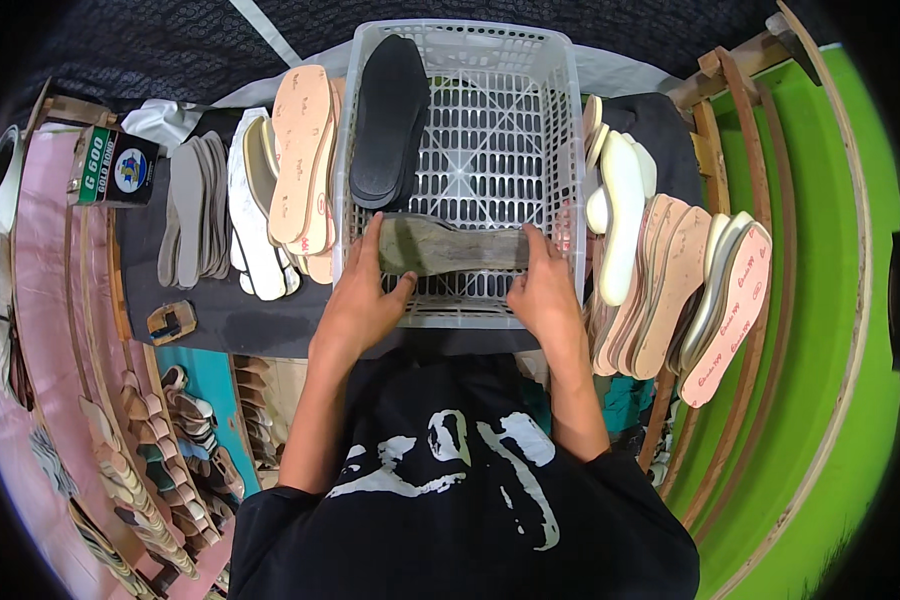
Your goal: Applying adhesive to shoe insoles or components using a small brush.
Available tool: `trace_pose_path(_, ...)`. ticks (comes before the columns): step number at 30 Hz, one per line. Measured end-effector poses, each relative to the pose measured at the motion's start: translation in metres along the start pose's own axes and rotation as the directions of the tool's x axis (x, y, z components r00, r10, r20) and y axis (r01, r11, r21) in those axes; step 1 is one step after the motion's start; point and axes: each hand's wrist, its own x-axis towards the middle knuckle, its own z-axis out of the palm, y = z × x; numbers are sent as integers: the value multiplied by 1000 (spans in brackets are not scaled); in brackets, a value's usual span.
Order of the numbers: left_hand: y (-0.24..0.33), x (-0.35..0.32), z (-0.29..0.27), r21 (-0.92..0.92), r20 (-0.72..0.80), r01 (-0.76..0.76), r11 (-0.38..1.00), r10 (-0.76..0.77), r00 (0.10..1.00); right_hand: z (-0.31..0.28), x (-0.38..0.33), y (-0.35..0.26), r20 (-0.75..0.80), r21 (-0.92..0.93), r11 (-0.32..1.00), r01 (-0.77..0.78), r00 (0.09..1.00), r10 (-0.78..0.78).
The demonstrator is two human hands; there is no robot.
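Observation:
My left hand (pixel 363 305) and my right hand (pixel 548 290) grip a grey shoe sole (pixel 455 251) by its two ends. It lies crosswise at the near end of a white plastic crate (pixel 562 110). Whether it is a single sole or a small stack, I cannot tell. The fingers of both hands rest along its ends, and the left thumb is at its near edge. Just beyond my left hand, a stack of black soles (pixel 388 125) lies lengthwise along the crate's left wall.
Left of the crate stand beige insoles (pixel 300 150), white ones (pixel 253 215) and grey ones (pixel 195 205). A green and black tin (pixel 112 168) sits farther left. More insoles (pixel 665 270) line the right side. Wooden racks (pixel 750 200) flank the table, with shoe parts lower left.

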Motion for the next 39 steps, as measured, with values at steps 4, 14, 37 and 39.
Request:
trace_pose_path(4, 6, 9, -1, -5, 21, 37, 999, -37, 999, -1, 0, 2, -21, -24, 999, 22, 1000, -22)
trace_pose_path(14, 27, -29, -35, -84, -182, -220, 972, 202, 962, -3, -3, -13, -55, -60, 998, 8, 998, -11)
trace_pose_path(37, -329, -92, -97, 265, -261, -175, 948, 245, 934, 278, -80, -242, 279, 366, 836, 410, 808, -519)
trace_pose_path(39, -347, -101, -120, 171, -115, -295, 940, 316, 942, 296, -94, -256, 326, 104, 904, 414, 845, -425)
